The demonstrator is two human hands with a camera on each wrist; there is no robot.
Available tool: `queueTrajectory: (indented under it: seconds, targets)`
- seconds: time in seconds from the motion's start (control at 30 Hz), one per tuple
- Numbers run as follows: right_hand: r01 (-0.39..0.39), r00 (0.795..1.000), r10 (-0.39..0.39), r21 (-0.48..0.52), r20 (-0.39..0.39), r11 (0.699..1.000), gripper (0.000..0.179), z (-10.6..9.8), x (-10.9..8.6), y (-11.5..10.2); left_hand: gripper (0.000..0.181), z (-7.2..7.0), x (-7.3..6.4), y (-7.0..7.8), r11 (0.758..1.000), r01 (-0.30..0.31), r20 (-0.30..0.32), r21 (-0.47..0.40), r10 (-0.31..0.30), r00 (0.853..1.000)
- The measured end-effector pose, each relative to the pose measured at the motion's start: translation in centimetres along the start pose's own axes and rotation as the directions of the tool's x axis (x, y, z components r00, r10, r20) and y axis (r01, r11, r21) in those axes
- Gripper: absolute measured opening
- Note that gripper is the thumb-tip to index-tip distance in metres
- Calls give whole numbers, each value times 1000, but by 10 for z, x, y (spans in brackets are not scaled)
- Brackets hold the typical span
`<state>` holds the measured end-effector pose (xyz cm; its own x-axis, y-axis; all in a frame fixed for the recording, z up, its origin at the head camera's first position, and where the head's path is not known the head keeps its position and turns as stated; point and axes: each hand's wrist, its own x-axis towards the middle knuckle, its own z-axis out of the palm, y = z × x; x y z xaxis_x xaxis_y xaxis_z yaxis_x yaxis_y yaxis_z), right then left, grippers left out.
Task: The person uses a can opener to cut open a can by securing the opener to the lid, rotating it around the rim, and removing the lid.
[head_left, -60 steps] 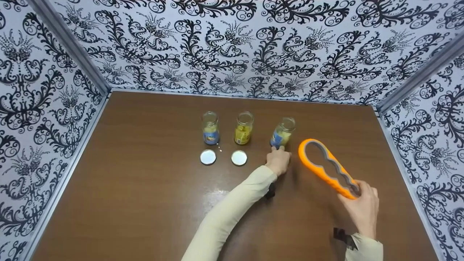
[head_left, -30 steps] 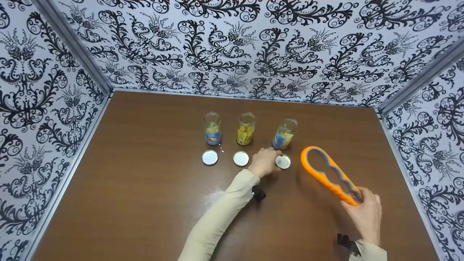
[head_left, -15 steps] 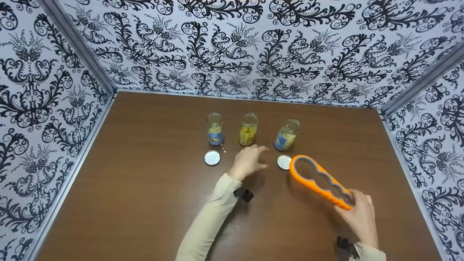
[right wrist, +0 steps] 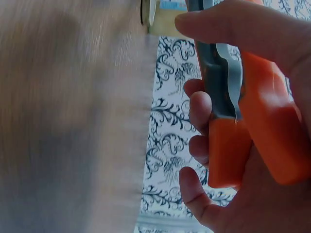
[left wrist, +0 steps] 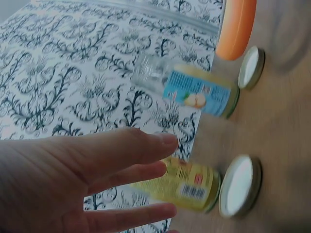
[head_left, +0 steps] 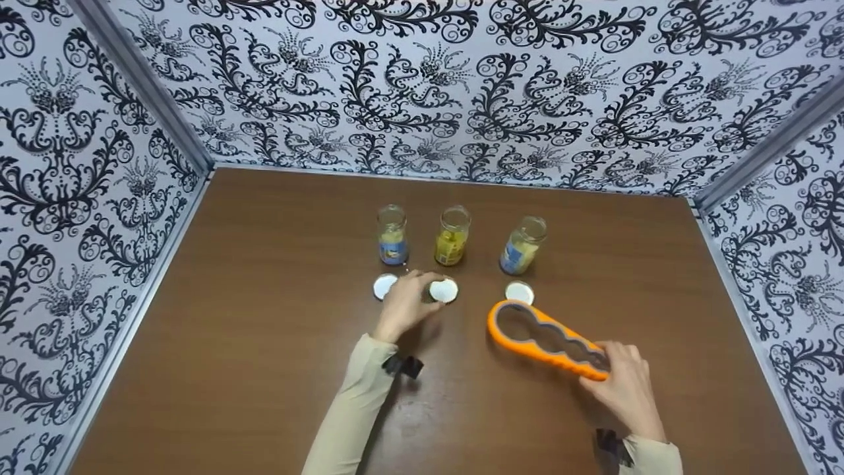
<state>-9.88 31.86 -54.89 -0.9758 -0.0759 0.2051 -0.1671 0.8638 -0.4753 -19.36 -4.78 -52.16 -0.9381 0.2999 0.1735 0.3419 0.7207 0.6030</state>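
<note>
My left hand (head_left: 403, 305) hovers over the table with fingers apart and nothing held, between a left lid (head_left: 384, 286), which it partly covers, and a middle lid (head_left: 444, 290). The left wrist view shows its thumb (left wrist: 163, 141) stretched out before a yellow-labelled jar (left wrist: 192, 184). My right hand (head_left: 623, 386) grips one end of an orange and grey multi-size jar opener (head_left: 547, 357), its fingers curled round the handle (right wrist: 272, 111). The opener's wide end is just in front of a right lid (head_left: 519, 291). All three lids lie white side up.
Three lidless glass jars stand in a row behind the lids: a blue-labelled jar (head_left: 393, 249), the yellow one (head_left: 452, 245) and another blue-labelled jar (head_left: 518, 255). Patterned walls (head_left: 422, 86) enclose the brown table (head_left: 277, 316) at the back and sides.
My left hand set the right lid down before its jar, let go and moved left, past the middle lid. My right hand has swung the jar opener leftward and nearer the front.
</note>
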Motion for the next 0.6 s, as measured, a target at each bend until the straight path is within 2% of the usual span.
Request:
queueTrajectory:
  seconds: [0.43, 0.6]
  targets:
    - [89, 993, -86, -29, 84, 996, 51, 17, 10, -17, 37, -26, -35, -32, 999, 50, -96, 10, -49, 994]
    - [138, 984, -132, -40, 118, 990, 49, 24, 14, -27, 36, -34, -48, -43, 995, 96, -124, 25, -92, 988]
